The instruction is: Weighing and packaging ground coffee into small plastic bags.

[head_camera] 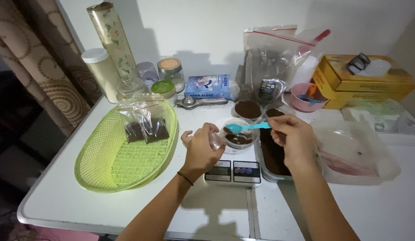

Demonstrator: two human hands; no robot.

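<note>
Right hand (293,134) pinching teal spoon (245,127) over small tub (239,136) of brown powder on the scale (233,171), left hand (202,149) grip closed around clear bag (216,140) beside it, green basket (127,151) left on white bench (127,209)
</note>
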